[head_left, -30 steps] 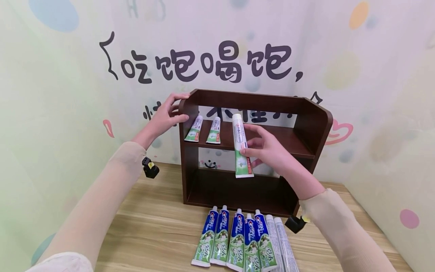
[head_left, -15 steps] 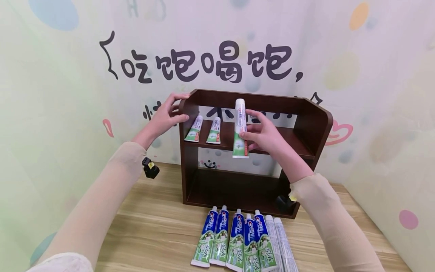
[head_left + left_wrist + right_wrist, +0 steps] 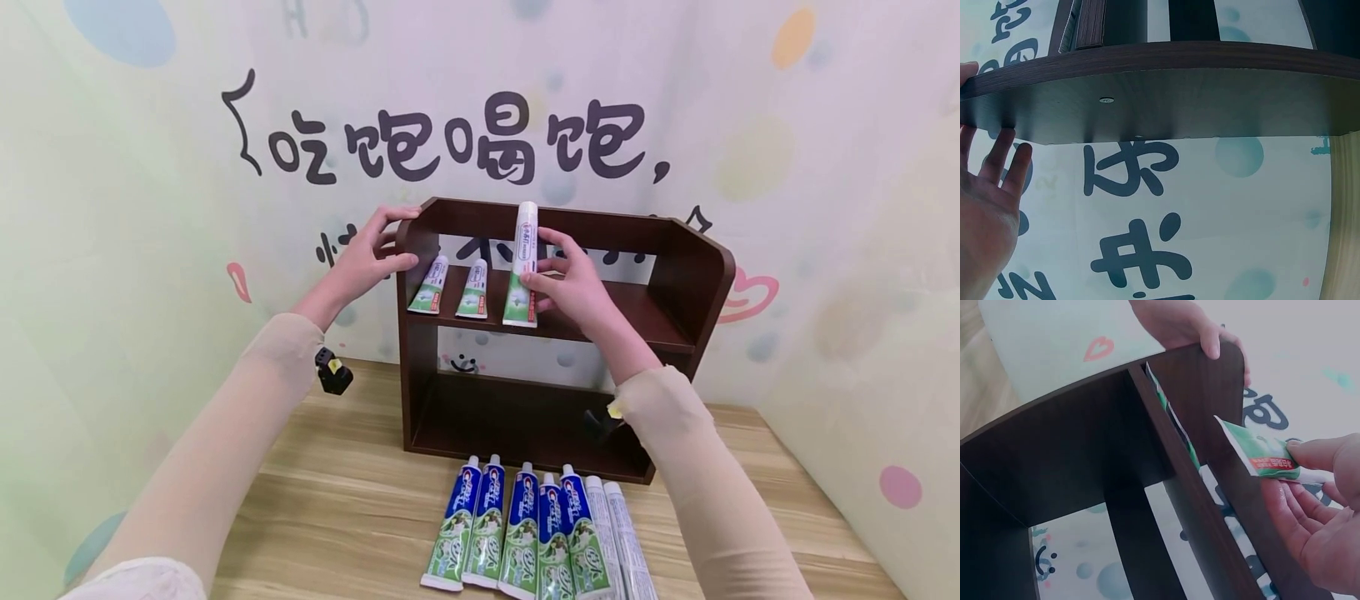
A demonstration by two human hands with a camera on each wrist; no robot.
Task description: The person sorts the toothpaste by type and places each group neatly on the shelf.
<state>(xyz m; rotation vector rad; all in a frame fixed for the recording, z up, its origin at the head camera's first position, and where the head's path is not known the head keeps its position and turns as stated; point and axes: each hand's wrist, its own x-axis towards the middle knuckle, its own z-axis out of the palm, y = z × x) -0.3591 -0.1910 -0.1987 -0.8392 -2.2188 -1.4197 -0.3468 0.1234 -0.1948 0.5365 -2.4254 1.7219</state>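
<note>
My right hand [image 3: 573, 279] pinches a white and green toothpaste tube [image 3: 522, 267] between thumb and fingers. Cap up, the tube is held in front of the upper board of a dark brown wooden shelf [image 3: 525, 390]. In the right wrist view its flat green end [image 3: 1254, 450] points toward the shelf. My left hand [image 3: 369, 250] grips the shelf's left side panel near the top, the thumb at the front edge. In the left wrist view, fingertips [image 3: 1005, 134] touch the panel's outer face. Two matching toothpaste tubes, one leftmost [image 3: 431, 285] and one beside it [image 3: 473, 288], lean on the upper board.
Several blue and green toothpaste tubes [image 3: 522, 533] lie in a row on the wooden table [image 3: 337, 500] before the shelf. At their right lie two silvery white tubes [image 3: 618, 533]. A printed wall [image 3: 480, 50] stands behind the shelf.
My right hand has carried the toothpaste tube upward and slightly left, from below the upper board's edge to in front of that board. The left hand stays on the side panel.
</note>
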